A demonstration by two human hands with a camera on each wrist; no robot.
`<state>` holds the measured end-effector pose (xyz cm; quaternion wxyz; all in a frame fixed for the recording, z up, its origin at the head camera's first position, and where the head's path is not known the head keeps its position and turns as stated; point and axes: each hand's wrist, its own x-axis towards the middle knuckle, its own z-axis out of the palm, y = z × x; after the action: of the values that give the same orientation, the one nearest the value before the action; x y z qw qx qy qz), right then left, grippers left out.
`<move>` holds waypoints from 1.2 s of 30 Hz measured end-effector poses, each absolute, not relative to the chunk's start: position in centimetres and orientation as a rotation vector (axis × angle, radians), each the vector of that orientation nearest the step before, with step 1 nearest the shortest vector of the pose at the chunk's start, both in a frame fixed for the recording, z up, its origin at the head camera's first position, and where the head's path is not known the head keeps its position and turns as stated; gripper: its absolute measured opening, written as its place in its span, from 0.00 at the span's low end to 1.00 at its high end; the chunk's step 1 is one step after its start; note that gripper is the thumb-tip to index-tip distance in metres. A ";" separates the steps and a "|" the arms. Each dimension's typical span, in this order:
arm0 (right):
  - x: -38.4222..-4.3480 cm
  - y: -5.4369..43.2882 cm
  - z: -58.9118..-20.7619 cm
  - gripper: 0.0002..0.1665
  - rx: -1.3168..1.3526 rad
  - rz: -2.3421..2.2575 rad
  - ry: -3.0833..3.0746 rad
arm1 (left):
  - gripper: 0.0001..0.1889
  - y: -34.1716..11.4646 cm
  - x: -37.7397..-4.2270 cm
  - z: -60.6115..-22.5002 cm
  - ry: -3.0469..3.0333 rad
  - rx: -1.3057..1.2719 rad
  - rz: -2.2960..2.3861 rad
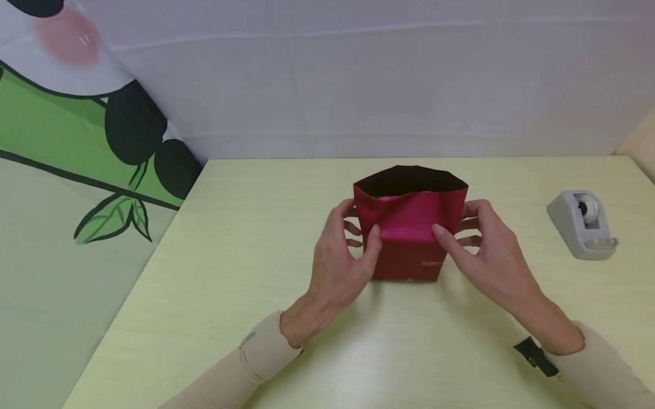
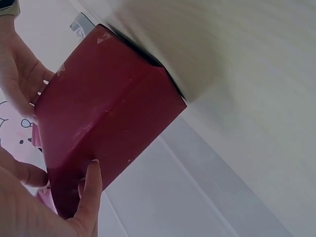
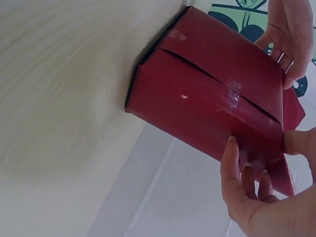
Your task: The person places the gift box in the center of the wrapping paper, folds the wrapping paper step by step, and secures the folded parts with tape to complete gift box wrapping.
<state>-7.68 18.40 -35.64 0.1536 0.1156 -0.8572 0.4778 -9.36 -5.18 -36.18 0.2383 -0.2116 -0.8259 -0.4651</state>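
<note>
A dark red paper bag (image 1: pixel 407 258) stands on the table with its wide mouth at the top and a dark inside. My left hand (image 1: pixel 339 262) holds its left side near the top, thumb on the near face and fingers along the side. On the opposite side my right hand (image 1: pixel 490 258) grips it likewise, its thumb near the front's right edge. Clear tape (image 3: pixel 232 96) crosses an overlapping seam of the bag in the right wrist view. The left wrist view shows a crease running along the bag's side (image 2: pixel 111 106).
A grey tape dispenser (image 1: pixel 581 225) with a roll in it sits on the table to the right. The pale wooden table (image 1: pixel 239 255) meets a white cloth backdrop (image 1: pixel 364 91) behind. A printed green and black pattern (image 1: pixel 135 125) lies at the left.
</note>
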 end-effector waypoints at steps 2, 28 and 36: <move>-7.7 18.5 -35.6 0.27 0.337 1.368 -2.456 | 0.26 -5.1 -9.4 -36.2 -2.264 -0.581 -1.276; -8.5 18.3 -35.1 0.28 0.291 1.323 -2.503 | 0.17 -4.8 -10.3 -35.9 -2.252 -0.583 -1.118; -8.7 18.2 -35.0 0.28 0.294 1.293 -2.518 | 0.15 -4.8 -10.3 -35.8 -2.257 -0.574 -1.083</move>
<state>-8.70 18.23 -34.96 0.1473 0.1021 -0.8752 0.4494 -10.31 -4.79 -35.84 0.2829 -0.2144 -0.8429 -0.4043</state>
